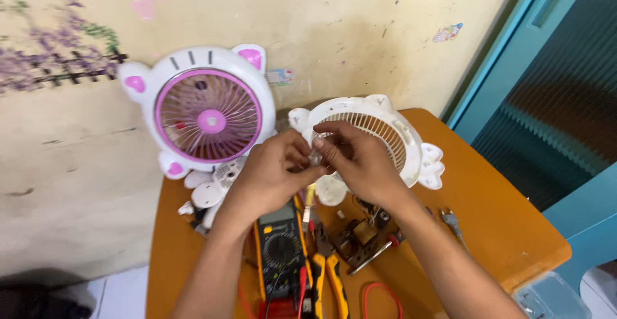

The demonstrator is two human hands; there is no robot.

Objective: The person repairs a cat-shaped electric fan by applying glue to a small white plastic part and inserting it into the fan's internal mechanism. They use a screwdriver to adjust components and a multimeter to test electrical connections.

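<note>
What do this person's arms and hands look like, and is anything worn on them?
Both forearms are bare: no sleeve reaches into view, so any sleeves end above what the camera sees. The left hand and the right hand wear no gloves, and no watch, bracelet or ring shows on the wrists or fingers that are visible. The nails look short and unpainted.

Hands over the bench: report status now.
Left hand and right hand together, fingers pinching a small clear part, too small to identify. White fan grille just behind. Multimeter and pliers below.
</note>
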